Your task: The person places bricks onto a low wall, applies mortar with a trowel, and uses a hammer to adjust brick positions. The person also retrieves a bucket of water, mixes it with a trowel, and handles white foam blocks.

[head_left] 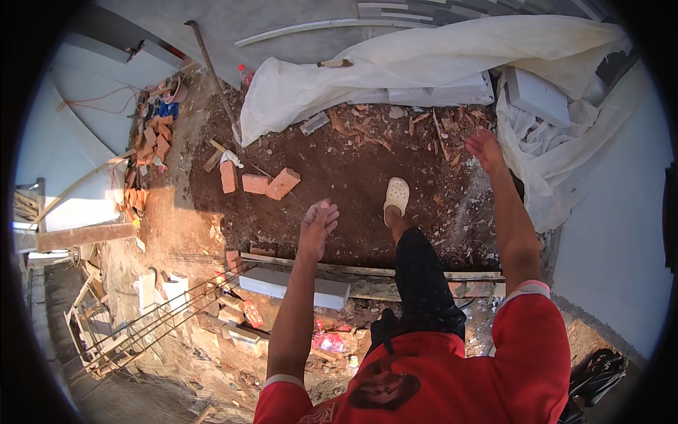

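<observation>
The left hand and right hand are held fingers apart; bricks are seen left of the former, sheeting beyond the latter.

The left hand is held out ahead of the body with its fingers loosely curled and slightly apart, and behind it the wrist runs nearly straight into the left forearm. The right hand, well apart from the left one and farther out from the body, is open with its fingers half bent and angled toward the left hand's side. Back from the right hand, its wrist bends inward, and the right forearm slants outward to the elbow.
</observation>
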The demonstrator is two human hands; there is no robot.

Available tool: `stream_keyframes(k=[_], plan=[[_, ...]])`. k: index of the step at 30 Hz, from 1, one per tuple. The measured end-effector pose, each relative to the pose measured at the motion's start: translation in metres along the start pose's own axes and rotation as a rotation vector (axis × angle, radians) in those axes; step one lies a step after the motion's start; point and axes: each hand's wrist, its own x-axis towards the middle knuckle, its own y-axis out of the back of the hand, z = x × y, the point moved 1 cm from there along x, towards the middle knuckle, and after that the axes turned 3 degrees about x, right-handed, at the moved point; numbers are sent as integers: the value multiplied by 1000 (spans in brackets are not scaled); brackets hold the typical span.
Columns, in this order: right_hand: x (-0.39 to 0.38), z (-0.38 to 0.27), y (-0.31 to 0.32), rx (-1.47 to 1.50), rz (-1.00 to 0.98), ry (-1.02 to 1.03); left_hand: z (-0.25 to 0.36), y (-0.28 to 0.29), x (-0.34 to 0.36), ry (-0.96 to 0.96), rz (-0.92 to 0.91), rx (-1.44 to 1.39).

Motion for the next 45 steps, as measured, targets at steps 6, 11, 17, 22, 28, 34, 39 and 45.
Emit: stream_keyframes(k=[6, 11, 17, 22, 28, 34, 39, 45], plan=[[153, -12, -83, 271, 155, -152, 115, -139, 240, 147, -221, -17], [161, -21, -100, 445, 79, -162, 143, -202, 358, 278, -76, -353], [152, -34, -103, 473, 20, -141, 173, -169, 409, 28, 47, -527], [138, -68, -116, 313, 106, -71, 264, -122, 447, 152, 91, -317], [71, -83, -145, 99, 235, -57, 303, -109, 424, 52, -138, -331], [-28, -47, -191, 100, 161, -107, 267, -103, 370, 177, -110, -313], [-72, 20, -261, 67, 82, -390, 186, -33, 331, 76, -221, 197], [-63, 110, -372, -282, -8, -713, 88, 116, 264, 185, -210, 71]])
